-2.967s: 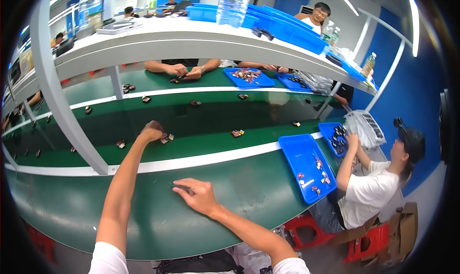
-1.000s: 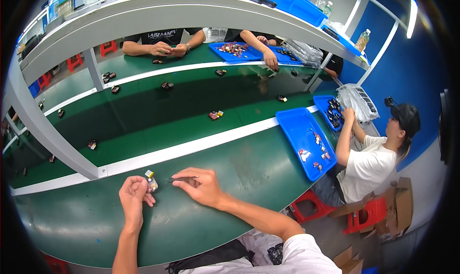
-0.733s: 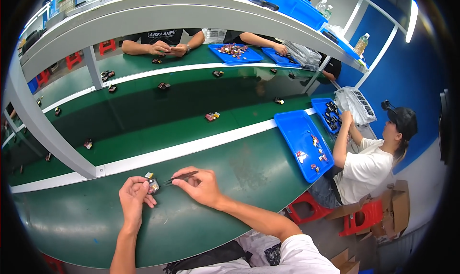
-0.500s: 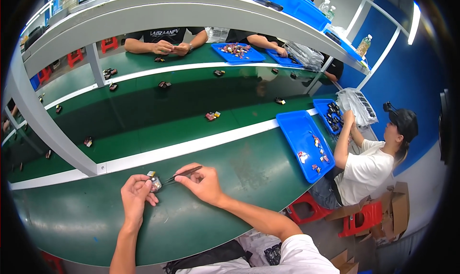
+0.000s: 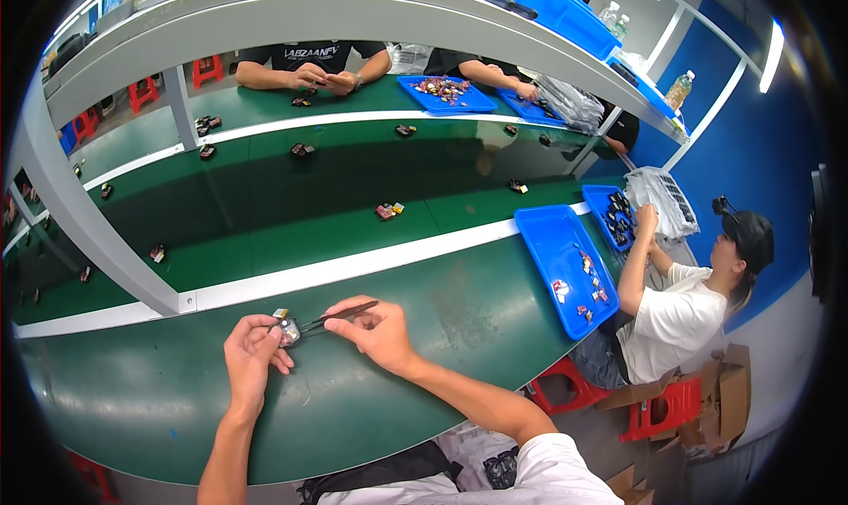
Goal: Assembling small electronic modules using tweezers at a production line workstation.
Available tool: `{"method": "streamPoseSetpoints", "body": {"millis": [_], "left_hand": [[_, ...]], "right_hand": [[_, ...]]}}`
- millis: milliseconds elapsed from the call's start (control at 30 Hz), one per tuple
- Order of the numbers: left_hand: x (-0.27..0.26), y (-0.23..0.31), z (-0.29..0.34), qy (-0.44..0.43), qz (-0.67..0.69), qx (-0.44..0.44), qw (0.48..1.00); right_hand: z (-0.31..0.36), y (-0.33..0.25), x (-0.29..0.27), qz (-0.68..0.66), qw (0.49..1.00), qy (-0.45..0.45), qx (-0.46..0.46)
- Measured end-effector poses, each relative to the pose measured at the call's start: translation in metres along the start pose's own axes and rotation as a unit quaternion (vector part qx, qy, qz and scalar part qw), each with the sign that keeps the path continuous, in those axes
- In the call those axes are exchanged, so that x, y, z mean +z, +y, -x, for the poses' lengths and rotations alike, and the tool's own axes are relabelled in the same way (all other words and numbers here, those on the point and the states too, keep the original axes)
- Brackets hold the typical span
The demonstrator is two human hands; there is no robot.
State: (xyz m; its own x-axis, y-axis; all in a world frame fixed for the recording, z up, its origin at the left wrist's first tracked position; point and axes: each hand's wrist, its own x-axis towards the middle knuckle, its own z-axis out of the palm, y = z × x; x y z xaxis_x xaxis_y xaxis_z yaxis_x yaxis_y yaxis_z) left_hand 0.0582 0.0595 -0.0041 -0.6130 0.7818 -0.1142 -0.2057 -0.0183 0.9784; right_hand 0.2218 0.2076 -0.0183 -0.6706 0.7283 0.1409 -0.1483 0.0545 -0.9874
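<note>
My left hand (image 5: pixel 250 357) is closed round a small electronic assembly (image 5: pixel 289 332), dark-edged with pale and reddish parts and a yellow-and-white piece (image 5: pixel 281 313) at its top. The fingers pinch it from the left, hiding part of it, just above the green work surface (image 5: pixel 415 364). My right hand (image 5: pixel 378 333) grips dark tweezers (image 5: pixel 340 314) between thumb and fingers. Their tips reach the right side of the assembly; whether they pinch any part of it is too small to tell.
A blue tray (image 5: pixel 570 271) with several small assemblies lies right of my hands. Beyond a white rail (image 5: pixel 380 262), a green belt (image 5: pixel 327 187) carries scattered assemblies. A grey shelf post (image 5: pixel 106 214) rises at left. A co-worker (image 5: pixel 680 293) sits at right beside another tray (image 5: pixel 609 214); others work across.
The tweezers have shifted slightly left, and their tips now meet the assembly instead of standing just off it. My left hand keeps its hold. The whole view has moved a little.
</note>
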Motion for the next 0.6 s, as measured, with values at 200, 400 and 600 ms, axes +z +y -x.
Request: {"method": "streamPoseSetpoints", "body": {"millis": [200, 400, 600], "left_hand": [[-0.002, -0.001, 0.007, -0.011, -0.008, -0.004, 1.0], [0.008, -0.005, -0.004, -0.063, -0.003, 0.017, 0.998], [0.01, -0.016, -0.002, -0.058, -0.013, -0.002, 0.998]], "right_hand": [[0.0, -0.002, 0.003, -0.002, 1.0, 0.006, -0.009], [0.003, -0.019, -0.007, -0.001, 1.0, 0.018, -0.006], [0.007, -0.01, -0.003, -0.013, 1.0, -0.025, -0.007]]}}
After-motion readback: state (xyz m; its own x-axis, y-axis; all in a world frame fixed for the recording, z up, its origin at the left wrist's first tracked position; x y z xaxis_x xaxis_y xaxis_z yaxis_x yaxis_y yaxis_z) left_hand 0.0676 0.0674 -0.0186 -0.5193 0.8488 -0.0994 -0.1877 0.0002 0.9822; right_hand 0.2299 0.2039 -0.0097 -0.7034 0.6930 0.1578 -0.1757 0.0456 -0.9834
